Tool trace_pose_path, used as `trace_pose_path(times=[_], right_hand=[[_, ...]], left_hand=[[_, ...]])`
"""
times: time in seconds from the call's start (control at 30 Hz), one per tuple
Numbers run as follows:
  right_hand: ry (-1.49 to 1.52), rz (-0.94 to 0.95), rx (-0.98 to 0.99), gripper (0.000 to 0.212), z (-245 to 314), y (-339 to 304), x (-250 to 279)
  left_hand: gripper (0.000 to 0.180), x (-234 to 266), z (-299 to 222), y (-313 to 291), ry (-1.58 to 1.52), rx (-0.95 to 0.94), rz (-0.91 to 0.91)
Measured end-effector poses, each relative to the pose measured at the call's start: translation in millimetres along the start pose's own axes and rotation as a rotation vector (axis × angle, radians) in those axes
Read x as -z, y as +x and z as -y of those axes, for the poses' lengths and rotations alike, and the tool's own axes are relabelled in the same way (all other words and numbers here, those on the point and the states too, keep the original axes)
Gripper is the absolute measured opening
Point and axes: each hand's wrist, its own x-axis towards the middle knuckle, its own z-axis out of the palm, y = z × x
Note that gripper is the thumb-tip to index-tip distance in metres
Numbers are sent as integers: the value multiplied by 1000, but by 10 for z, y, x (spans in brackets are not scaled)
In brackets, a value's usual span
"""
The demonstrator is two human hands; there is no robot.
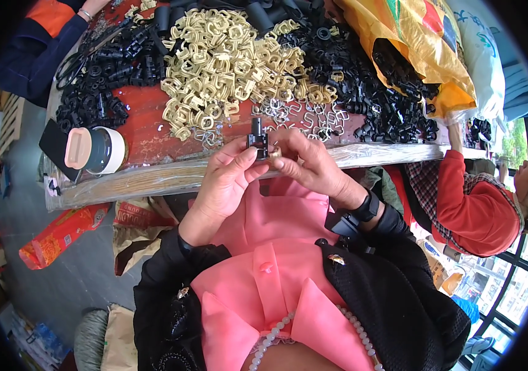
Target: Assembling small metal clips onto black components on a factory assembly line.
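Note:
Close to the table's near edge, my left hand [227, 175] grips a black plastic fitting [257, 131], its narrow tube end pointing away from me. Facing it, my right hand [313, 164] pinches a small beige plastic clip [274, 153] against the fitting's side; the fingers partly cover it, and I cannot tell how far it is fitted on. Beyond my hands lies a big heap of beige clips [221, 68]. Bent metal wire springs [319, 120] are scattered just past my right hand.
Black fittings are piled at left [100, 74] and right [363, 99] on the red table [146, 117]. A lidded jar [112, 150] stands at the left corner. An orange sack [418, 43] lies at the far right. Another person's red sleeve [455, 179] reaches the table's right edge; a dark sleeve [60, 46] is at the far left.

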Motion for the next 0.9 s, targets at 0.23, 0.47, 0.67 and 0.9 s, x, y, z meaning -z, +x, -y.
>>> trace_pose_path(times=[0.23, 0.47, 0.67, 0.9], right_hand=[[-400, 9, 223, 13, 76, -31, 67], [-364, 11, 124, 12, 135, -24, 133], [15, 34, -42, 11, 236, 12, 226], [69, 86, 18, 11, 164, 58, 75]], left_hand=[[18, 17, -4, -12, -40, 15, 1], [19, 22, 2, -23, -44, 15, -2], [24, -1, 4, -36, -2, 36, -18], [29, -5, 30, -55, -10, 60, 14]])
